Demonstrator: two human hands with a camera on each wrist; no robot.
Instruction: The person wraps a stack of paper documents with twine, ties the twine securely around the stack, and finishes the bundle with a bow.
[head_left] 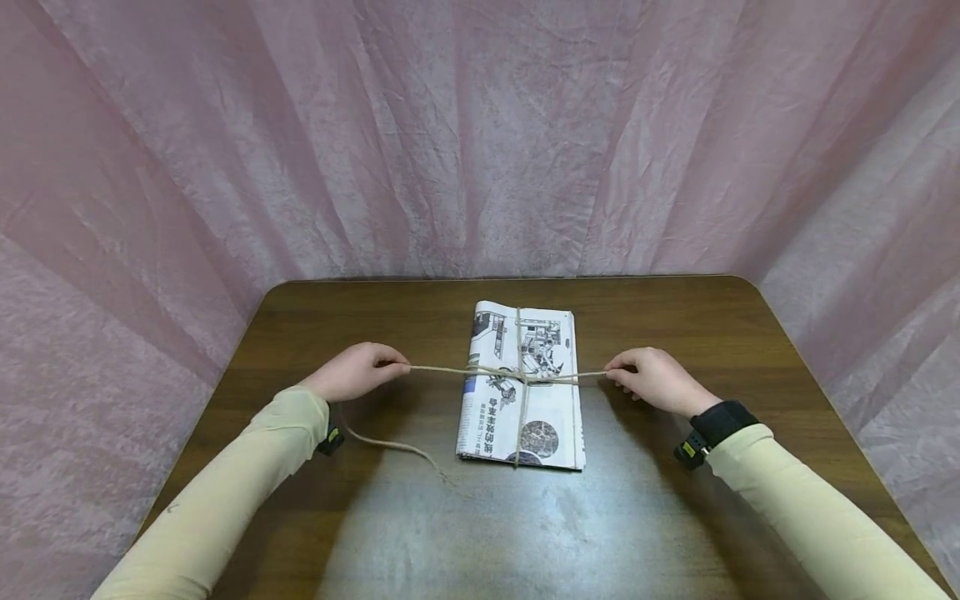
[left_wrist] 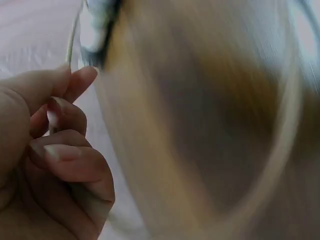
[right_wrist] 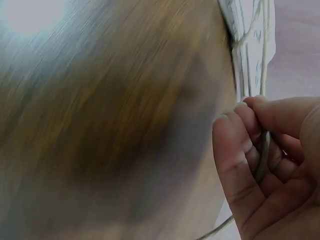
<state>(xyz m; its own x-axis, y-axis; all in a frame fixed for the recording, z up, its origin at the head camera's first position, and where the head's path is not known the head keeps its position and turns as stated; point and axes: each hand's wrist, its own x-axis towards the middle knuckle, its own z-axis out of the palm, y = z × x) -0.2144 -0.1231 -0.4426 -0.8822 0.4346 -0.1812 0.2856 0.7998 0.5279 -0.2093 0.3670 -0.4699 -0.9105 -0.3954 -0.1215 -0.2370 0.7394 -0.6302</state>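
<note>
A folded stack of newspapers [head_left: 551, 421] lies on the table, with twine [head_left: 519, 337] wrapped lengthwise and crosswise over it, crossing near the middle. To its left, my left hand [head_left: 360, 371] pinches one twine end between thumb and forefinger. On the other side my right hand [head_left: 656, 379] pinches the opposite end, and that twine [right_wrist: 264, 145] runs on through the palm. Both lengths stretch nearly straight from the crossing to the fingers. A loose tail of twine [head_left: 397, 446] hangs from the left hand onto the table. Whether the crossing is knotted is too small to tell.
The brown wooden table [head_left: 637, 533] has rounded far corners and reflects light at its near middle. A pink curtain [head_left: 525, 142] hangs behind and beside it. Each wrist wears a black strapped device, the right one [head_left: 708, 429] plainly visible.
</note>
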